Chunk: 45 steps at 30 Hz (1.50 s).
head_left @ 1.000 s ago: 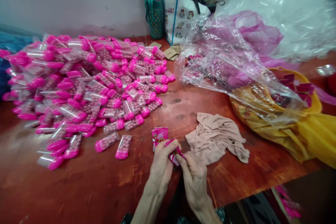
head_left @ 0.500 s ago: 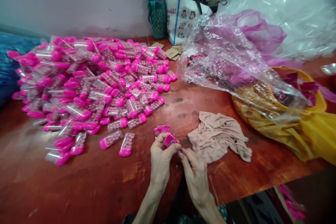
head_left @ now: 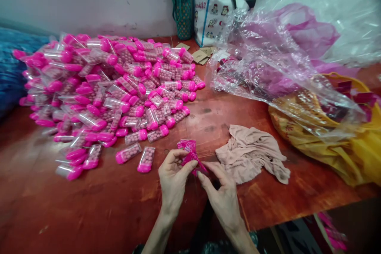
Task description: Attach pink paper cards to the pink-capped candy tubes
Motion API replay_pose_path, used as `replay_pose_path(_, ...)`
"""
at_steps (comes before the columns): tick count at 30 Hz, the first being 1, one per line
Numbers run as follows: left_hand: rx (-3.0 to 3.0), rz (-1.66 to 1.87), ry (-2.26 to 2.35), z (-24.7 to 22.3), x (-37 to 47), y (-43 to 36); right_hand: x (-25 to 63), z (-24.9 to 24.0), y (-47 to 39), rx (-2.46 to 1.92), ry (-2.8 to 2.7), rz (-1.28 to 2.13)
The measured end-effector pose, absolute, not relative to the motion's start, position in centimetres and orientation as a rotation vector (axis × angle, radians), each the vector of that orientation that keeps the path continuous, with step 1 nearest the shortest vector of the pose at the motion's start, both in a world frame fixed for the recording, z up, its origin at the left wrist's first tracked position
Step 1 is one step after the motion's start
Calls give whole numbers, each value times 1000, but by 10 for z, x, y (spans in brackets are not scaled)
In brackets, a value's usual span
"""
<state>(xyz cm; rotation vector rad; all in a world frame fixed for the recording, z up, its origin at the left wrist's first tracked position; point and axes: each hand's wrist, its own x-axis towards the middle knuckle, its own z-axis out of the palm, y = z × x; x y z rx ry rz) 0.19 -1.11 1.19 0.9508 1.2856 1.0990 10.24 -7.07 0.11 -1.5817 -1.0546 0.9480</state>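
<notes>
Between thumb and fingers, my left hand [head_left: 174, 178] pinches a small pink printed card [head_left: 189, 147] with a swirl pattern; more than one layer shows. My right hand [head_left: 222, 192] is closed on the card's right edge, its thumb and forefinger meeting near my left thumb. Part of the card is covered by my fingers. Left of my hands, two clear containers of pink balls with pink caps [head_left: 146, 159] lie apart from a large heap of the same containers [head_left: 98, 95]. Beside my right hand rests a crumpled beige cloth [head_left: 253, 154].
A yellow basket [head_left: 336, 77] with dark pink pieces stands at the right, partly under clear plastic wrap [head_left: 253, 75]. Behind are a white printed bag [head_left: 211, 16], a green bottle holder [head_left: 182, 16] and brown cardboard pieces [head_left: 201, 56]. The table's edge [head_left: 303, 219] runs along the lower right.
My left hand has shifted left and slightly down, and my right hand has opened its grip wider along the card. More of the card shows between them. The view has moved slightly.
</notes>
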Motion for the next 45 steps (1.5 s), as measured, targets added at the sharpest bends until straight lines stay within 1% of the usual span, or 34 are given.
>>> replay_pose_path(9, 945, 1138, 1276, 9, -1, -12, 101, -1, -63, -1556, -953, 918)
replay_pose_path(13, 894, 1128, 1248, 9, -4, -13, 99, -1, -66, -1566, -1018, 919)
replay_pose_path(19, 932, 1144, 1286, 9, -9, -12, 95, -3, -64, -1564, -1164, 830)
replay_pose_path(27, 818, 1036, 1191, 7, -14, -11, 94, -12, -65, -1551, -1188, 798)
replay_pose_path(32, 931, 933, 1137, 7, -18, -7, 98, -15, -62, -1530, -1151, 849)
replay_pose_path(35, 1126, 867, 1086, 6, -23, -5, 103, -14, -61, -1545, -1090, 961)
replay_pose_path(38, 1228, 893, 1097, 6, -29, -6, 106, -11, -60, -1538, -983, 1093)
replay_pose_path(41, 1157, 920, 1091, 6, -32, -8, 106, -8, -59, -1500, -960, 1131)
replay_pose_path(45, 984, 965, 1042, 4, -30, -10, 103, -4, -58, -1460, -1010, 1080)
